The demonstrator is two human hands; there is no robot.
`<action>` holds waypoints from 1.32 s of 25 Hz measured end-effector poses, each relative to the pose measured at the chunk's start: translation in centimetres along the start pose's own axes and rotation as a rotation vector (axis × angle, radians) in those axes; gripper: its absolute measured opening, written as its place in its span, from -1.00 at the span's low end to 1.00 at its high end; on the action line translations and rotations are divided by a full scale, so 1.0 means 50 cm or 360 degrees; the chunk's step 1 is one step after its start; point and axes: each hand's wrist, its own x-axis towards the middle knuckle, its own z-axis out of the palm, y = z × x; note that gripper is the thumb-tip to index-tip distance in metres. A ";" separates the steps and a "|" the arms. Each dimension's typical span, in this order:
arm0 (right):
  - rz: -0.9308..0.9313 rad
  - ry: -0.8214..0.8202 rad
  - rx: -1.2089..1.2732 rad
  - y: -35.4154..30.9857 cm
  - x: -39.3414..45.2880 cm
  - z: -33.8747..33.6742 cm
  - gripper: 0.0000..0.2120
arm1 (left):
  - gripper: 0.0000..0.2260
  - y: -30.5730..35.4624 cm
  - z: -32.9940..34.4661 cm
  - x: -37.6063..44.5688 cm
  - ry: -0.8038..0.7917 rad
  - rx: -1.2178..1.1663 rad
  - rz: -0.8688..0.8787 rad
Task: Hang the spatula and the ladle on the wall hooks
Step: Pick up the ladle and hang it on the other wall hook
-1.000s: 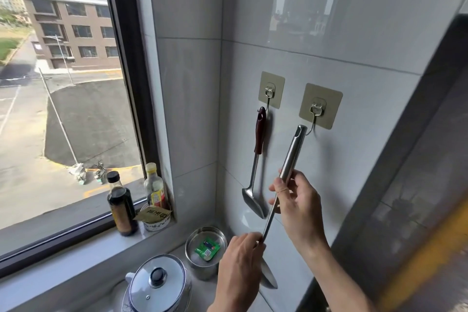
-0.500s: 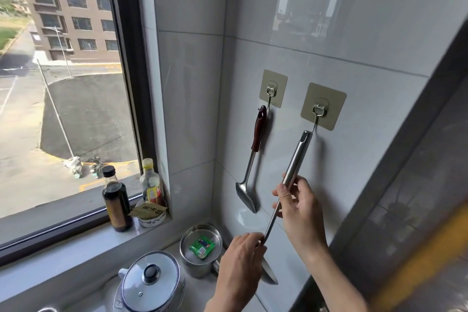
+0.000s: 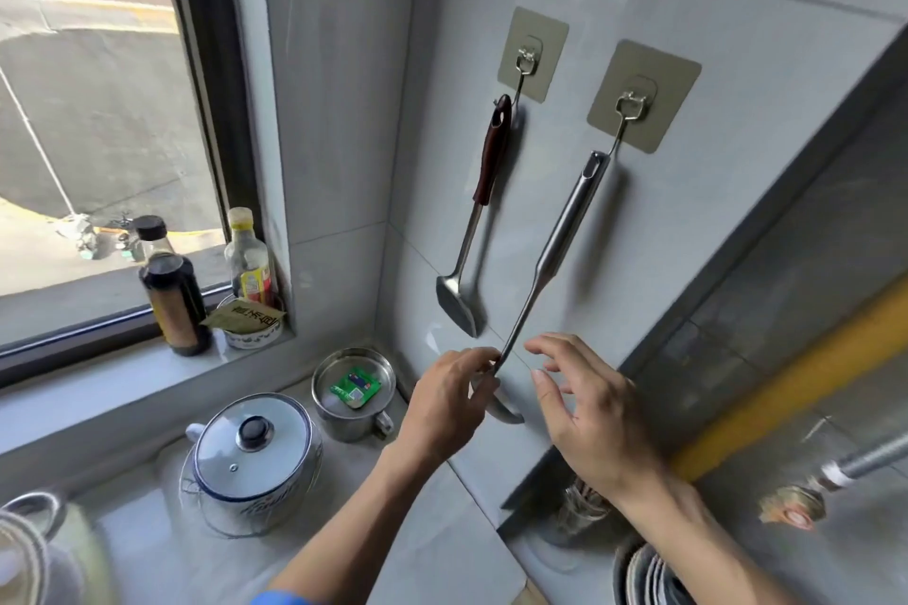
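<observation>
Ladle [image 3: 565,236] hangs from right wall hook [image 3: 626,113], spatula [image 3: 484,192] from left hook [image 3: 524,64]; left hand [image 3: 449,403] fingers pinch ladle's lower stem, right hand [image 3: 589,413] fingers spread, touching nothing.

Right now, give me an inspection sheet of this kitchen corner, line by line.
Surface: grey countertop, crowded at the back.
Job's things: spatula hangs on left hook; ladle hangs on right hook.
Clutter: lidded pot, metal cup holding a green packet, two sauce bottles on the sill.
Hands: left hand pinches the ladle's lower shaft; right hand open, off it.
Cables: nothing seen.
Surroundings: window, tiled wall, pipe at right.
</observation>
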 end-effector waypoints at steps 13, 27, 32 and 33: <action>-0.1119 -0.0195 -0.1290 0.035 0.094 0.061 -0.67 | -0.30 -0.035 -0.054 0.090 -0.0023 0.0374 -0.0160; -0.1345 0.0020 -0.1476 0.065 0.127 0.087 -0.67 | -0.18 -0.066 -0.050 0.130 -0.0077 0.0314 0.0034; -0.1370 0.0013 -0.1471 0.070 0.131 0.088 -0.74 | -0.12 -0.075 -0.049 0.124 -0.0105 0.0223 0.0042; -0.1370 0.0012 -0.1470 0.070 0.131 0.089 -0.74 | -0.12 -0.075 -0.048 0.125 -0.0115 0.0229 0.0047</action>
